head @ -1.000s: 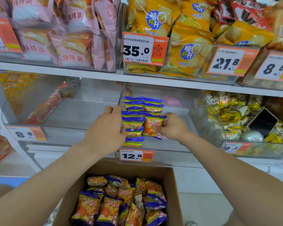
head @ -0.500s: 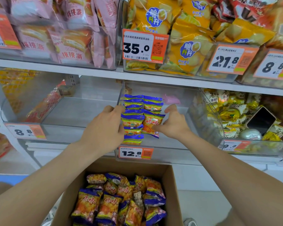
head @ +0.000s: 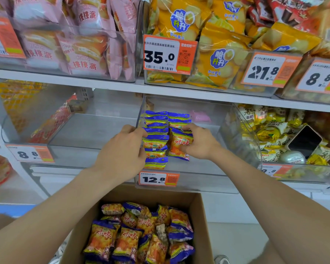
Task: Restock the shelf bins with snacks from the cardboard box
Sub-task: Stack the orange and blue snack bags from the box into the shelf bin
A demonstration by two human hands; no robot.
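While both arms reach over the brown cardboard box, the two hands are up in the clear plastic shelf bin, which sits at 12 o'clock from the box. The right hand has a tight grip on one orange and blue snack pack, with the thumb on its top edge and the fingers curled round its side. That pack stands tilted on the bin floor. It is just at 3 o'clock of a row of blue and yellow snack packs that runs from the front of the bin to the back.

The left hand is at 9 o'clock of that row, and its bent fingers touch the packs. Its grip is hidden behind its own knuckles, so I cannot tell if it holds a pack or only pushes.

A heap of orange and blue packs lies in the box at 6 o'clock. An orange and white price tag marked 12.8 is on the bin's front wall, at 6 o'clock of the row.
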